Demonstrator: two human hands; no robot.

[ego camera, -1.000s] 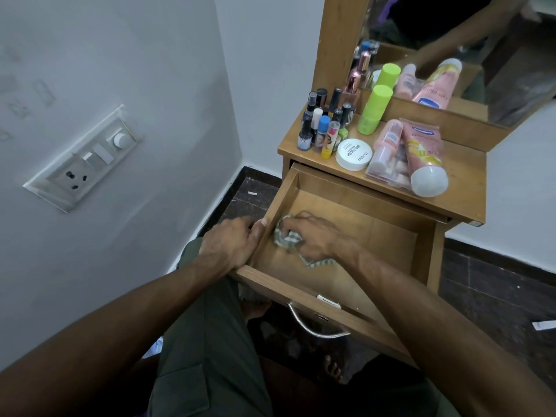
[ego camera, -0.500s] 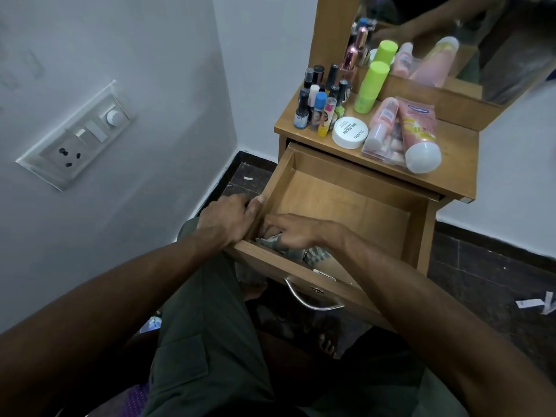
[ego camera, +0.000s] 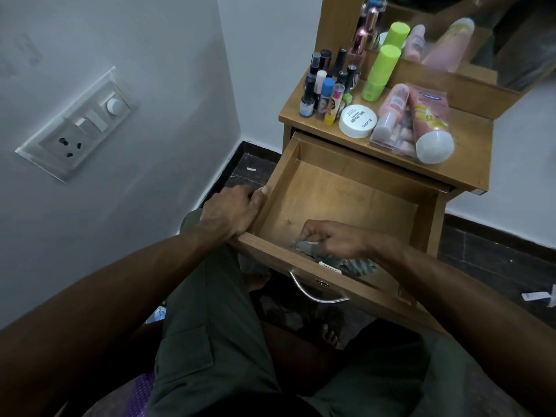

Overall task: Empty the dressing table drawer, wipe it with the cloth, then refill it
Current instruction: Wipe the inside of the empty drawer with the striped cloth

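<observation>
Left hand [ego camera: 231, 212] gripping drawer [ego camera: 355, 188] side, steadying it; right hand [ego camera: 334, 239] pinching cloth [ego camera: 358, 264] beneath, wiping floor.

Drawer [ego camera: 346, 188] pulled out from dressing table [ego camera: 469, 158], wooden floor bare except at near edge. Left hand [ego camera: 231, 213] gripped drawer's left front corner, thumb inside the wall. Right hand [ego camera: 337, 239] pressed on crumpled greenish cloth [ego camera: 358, 264] against inner front wall, just above curved metal handle [ego camera: 313, 293]. On tabletop: cluster of small bottles [ego camera: 323, 91], white round jar [ego camera: 358, 120], green tube [ego camera: 379, 73] upright, pink tube [ego camera: 430, 121] lying down. Switch panel [ego camera: 78, 124] on left wall.
</observation>
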